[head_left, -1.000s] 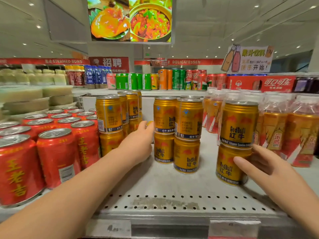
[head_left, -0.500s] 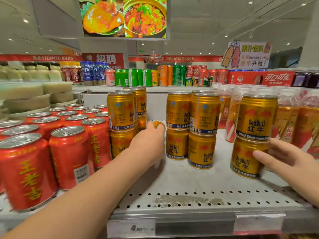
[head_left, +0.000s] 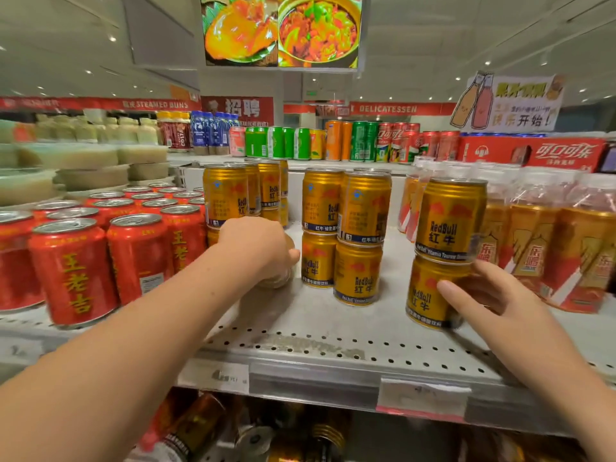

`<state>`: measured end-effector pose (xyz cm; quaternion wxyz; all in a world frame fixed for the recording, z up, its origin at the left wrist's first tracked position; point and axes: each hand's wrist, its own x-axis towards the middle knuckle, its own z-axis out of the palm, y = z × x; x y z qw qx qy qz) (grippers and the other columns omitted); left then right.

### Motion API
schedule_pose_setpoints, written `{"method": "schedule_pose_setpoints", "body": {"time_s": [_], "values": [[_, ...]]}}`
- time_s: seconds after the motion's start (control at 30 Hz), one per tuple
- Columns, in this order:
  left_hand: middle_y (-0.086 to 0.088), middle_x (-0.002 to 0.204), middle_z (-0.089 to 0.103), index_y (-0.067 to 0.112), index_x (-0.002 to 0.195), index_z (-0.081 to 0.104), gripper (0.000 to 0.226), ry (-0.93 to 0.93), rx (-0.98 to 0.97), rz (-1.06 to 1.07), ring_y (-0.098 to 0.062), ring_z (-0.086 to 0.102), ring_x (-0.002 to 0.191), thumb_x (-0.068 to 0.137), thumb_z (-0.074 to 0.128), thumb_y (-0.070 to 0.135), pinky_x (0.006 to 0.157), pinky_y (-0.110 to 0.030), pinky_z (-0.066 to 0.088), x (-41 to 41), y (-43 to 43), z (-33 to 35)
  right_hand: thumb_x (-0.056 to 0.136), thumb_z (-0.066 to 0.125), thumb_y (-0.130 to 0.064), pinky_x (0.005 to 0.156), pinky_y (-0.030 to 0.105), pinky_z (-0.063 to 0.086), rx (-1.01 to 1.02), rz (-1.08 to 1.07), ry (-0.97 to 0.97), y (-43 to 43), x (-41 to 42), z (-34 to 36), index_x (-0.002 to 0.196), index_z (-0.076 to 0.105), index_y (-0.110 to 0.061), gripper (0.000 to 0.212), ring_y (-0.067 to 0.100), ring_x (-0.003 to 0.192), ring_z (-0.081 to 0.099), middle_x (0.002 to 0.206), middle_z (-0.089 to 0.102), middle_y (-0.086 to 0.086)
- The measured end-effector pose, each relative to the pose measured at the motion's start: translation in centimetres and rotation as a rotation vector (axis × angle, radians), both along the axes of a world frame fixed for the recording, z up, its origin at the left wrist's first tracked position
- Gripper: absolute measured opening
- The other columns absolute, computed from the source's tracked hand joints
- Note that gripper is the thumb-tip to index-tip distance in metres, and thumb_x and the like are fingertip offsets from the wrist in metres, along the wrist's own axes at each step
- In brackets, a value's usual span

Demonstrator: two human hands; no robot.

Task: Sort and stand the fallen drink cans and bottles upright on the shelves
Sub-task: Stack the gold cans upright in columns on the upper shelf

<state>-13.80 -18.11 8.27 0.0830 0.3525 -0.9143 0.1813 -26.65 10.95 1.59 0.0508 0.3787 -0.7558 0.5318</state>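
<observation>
left hand (head_left: 258,250): curled down over a small can (head_left: 278,278) and grasping it. Only the can's silver end shows under the fingers, so its tilt is unclear.
right hand (head_left: 490,295): clasps the lower can (head_left: 425,295) of the right stack, thumb on the front, fingers round the far side.
landmark: middle gold stack (head_left: 358,238), two high and upright.
small can: on the shelf (head_left: 316,321), just left of the middle gold stack, almost touching it.
right stack: right of the middle gold stack and apart from it, nearer the shelf edge. The upper can (head_left: 450,221) sits slightly off-centre on the lower can.
further out: left gold stack (head_left: 226,198) left of the landmark, then red cans (head_left: 73,268). Wrapped bottles (head_left: 533,248) stand beyond the right stack.
below: jumbled cans (head_left: 200,425) on the lower shelf, blurred.
step: probably standing the small can up while the right hand steadies or squares the right stack.
next: set the small can flat on its base beside the landmark. Move the lower can gently so the upper can doesn't topple.
</observation>
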Motion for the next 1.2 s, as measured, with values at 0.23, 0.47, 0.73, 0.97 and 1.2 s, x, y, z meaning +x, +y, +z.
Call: {"method": "schedule_pose_setpoints", "body": {"time_s": [0.23,0.47,0.73,0.97,1.2], "values": [[0.002,0.090,0.065,0.019,0.093,0.063,0.056,-0.091,0.368,-0.002,-0.019,0.065,0.086,0.086,0.056,0.074,0.073,-0.034,0.054,0.8,-0.7,2.7,0.077,0.061,-0.068,0.072,0.010,0.039,0.027,-0.006,0.021,0.1,-0.3,-0.1,0.123,0.055,-0.048,0.051,-0.021,0.096,0.055,0.114,0.063,-0.032],[-0.003,0.098,0.067,0.015,0.096,0.065,0.061,0.066,0.559,0.030,-0.021,0.064,0.089,0.082,0.060,0.073,0.070,-0.034,0.051,0.7,-0.5,1.3,0.076,0.060,-0.067,0.070,0.007,0.035,0.034,0.003,0.034,0.0,-0.3,0.0,0.138,0.051,-0.040,0.069,-0.022,0.093,0.050,0.113,0.062,-0.028],[0.010,0.090,0.067,0.027,0.112,0.047,0.042,0.714,0.612,-0.142,-0.009,0.067,0.076,0.088,0.063,0.057,0.059,-0.028,0.052,1.9,-0.1,-3.9,0.075,0.062,-0.068,0.072,0.010,0.039,0.039,-0.021,0.006,0.0,-0.2,0.1,0.135,0.054,-0.040,0.067,-0.015,0.097,0.056,0.116,0.064,-0.028],[-0.001,0.099,0.063,0.018,0.118,0.038,0.050,0.704,0.443,-0.153,-0.023,0.066,0.086,0.092,0.067,0.050,0.069,-0.039,0.055,0.6,-0.5,-5.4,0.067,0.054,-0.092,0.080,0.021,0.047,0.028,-0.089,0.052,0.0,-0.2,0.0,0.117,0.054,-0.063,0.058,-0.021,0.095,0.059,0.107,0.064,-0.042],[-0.017,0.144,0.047,0.011,0.160,0.010,0.086,0.693,0.435,-0.165,-0.034,0.061,0.115,0.098,0.064,0.036,0.089,-0.041,0.055,-1.5,-1.4,-5.4,0.066,0.054,-0.093,0.079,0.021,0.046,-0.002,-0.076,0.043,-0.1,0.1,0.1,0.121,0.057,-0.057,0.065,-0.017,0.096,0.061,0.108,0.067,-0.037]]}}
